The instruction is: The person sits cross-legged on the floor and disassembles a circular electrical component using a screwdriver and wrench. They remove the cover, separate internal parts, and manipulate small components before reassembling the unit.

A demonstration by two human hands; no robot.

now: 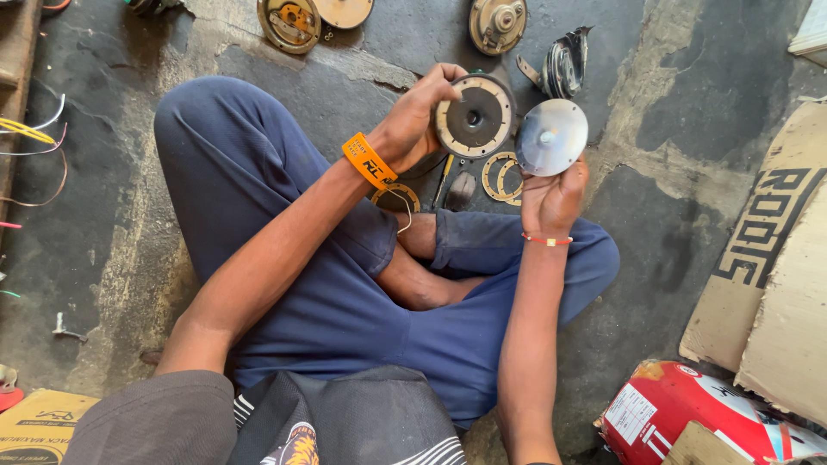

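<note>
I sit cross-legged on a stained concrete floor in blue trousers. My left hand [413,120], with an orange wristband, grips a round dark disc-shaped part [475,116] with a pale rim and a centre hole. My right hand [551,194], wearing a thin red thread at the wrist, holds up a shiny round metal cover [551,136] with a small hub in its middle. The two parts are side by side, almost touching, above my crossed feet.
Flat brass-coloured rings [502,176] and a dark oval piece [460,189] lie on the floor under the hands. Round metal housings [291,21] [497,23] and a curved part [564,65] lie farther out. Cardboard [767,258] and a red-white container [689,413] sit at right, wires [30,133] at left.
</note>
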